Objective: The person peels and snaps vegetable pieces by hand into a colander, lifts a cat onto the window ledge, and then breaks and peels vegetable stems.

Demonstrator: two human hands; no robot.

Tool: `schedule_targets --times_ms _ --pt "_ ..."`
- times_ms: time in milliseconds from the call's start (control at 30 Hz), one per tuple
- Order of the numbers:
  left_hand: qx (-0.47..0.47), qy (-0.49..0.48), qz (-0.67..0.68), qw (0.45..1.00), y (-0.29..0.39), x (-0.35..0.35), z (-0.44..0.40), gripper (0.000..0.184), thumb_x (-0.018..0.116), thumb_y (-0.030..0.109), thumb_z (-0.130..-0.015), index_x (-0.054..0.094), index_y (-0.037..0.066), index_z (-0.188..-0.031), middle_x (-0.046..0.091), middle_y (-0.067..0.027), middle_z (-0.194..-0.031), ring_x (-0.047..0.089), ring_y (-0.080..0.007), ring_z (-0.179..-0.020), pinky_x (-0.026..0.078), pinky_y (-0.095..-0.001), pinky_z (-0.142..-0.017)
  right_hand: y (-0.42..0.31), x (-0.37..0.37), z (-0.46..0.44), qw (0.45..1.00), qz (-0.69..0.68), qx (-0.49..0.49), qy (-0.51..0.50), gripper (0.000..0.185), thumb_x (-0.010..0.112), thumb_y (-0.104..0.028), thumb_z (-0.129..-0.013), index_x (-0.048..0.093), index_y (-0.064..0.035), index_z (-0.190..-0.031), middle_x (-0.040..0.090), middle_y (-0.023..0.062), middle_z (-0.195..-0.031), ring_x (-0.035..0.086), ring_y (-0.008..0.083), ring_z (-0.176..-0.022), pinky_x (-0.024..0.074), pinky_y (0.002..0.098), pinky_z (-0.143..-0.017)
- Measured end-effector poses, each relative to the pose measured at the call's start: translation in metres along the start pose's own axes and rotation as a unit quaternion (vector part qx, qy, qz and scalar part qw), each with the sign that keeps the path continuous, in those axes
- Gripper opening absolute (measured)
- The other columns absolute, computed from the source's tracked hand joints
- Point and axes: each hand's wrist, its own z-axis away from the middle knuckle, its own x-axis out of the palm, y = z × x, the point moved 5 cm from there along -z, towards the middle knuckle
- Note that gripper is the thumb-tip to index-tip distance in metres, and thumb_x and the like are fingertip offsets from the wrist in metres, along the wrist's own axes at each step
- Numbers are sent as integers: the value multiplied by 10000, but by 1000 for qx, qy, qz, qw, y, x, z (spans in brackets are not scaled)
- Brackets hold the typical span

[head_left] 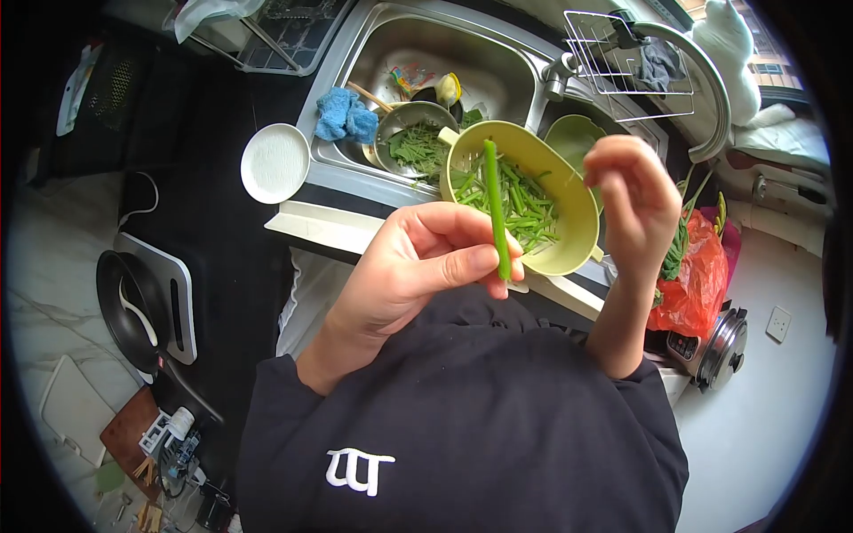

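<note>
A green stem (496,195) stands nearly upright, pinched between the thumb and fingers of my left hand (426,262). Raised at the right of the yellow-green colander (582,213) is my right hand (635,191), its fingers curled and blurred; whether it holds anything is too small to tell. Cut green stem pieces (524,209) lie inside the colander, which sits at the sink's front edge. Left of it, a metal bowl (386,147) holds leafy greens (418,147).
The sink (373,40) lies ahead with a blue cloth (345,115) on its left edge. A white plate (275,163) and a black pan (120,311) are at left. A red plastic bag (697,280), a cooker (721,351) and a faucet (560,73) are at right.
</note>
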Motion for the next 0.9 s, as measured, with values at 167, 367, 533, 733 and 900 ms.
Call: schedule_targets --times_ms 167,367,533,733,900 --pt "43 -18 -8 999 -1 3 -5 152 595 108 -903 629 -3 -1001 564 -110 -960 561 -173 -886 450 -304 -837 -36 16 20 997 10 -20 -69 118 623 64 -725 650 7 -824 639 101 -781 617 203 -701 486 296 -655" --pt "95 -37 -31 994 -1 12 -7 157 567 64 -930 620 4 -1065 597 -29 -1030 569 -131 -1028 438 -284 -922 -54 26 31 990 -10 -46 -129 138 731 1 -724 660 -6 -842 648 94 -792 627 198 -702 501 291 -627" --pt "110 -13 -76 991 -2 17 -6 159 559 73 -940 615 -1 -1069 609 -42 -1026 580 -121 -997 459 -273 -891 -54 26 33 994 -15 -45 -101 156 738 13 -724 650 -5 -852 635 85 -776 619 186 -686 500 287 -613" --pt "131 29 -113 985 -3 18 -3 150 583 36 -921 610 -17 -1058 640 -66 -1004 613 -122 -922 500 -265 -842 -55 25 35 995 1 -44 -93 157 732 28 -725 645 -5 -851 628 77 -763 614 167 -668 498 278 -598" --pt "127 51 -108 985 0 16 -2 157 624 14 -891 612 -21 -1043 660 -80 -959 633 -125 -864 522 -259 -806 -58 22 35 995 23 -65 -75 178 731 39 -703 651 -12 -854 637 86 -780 627 188 -669 511 288 -595"
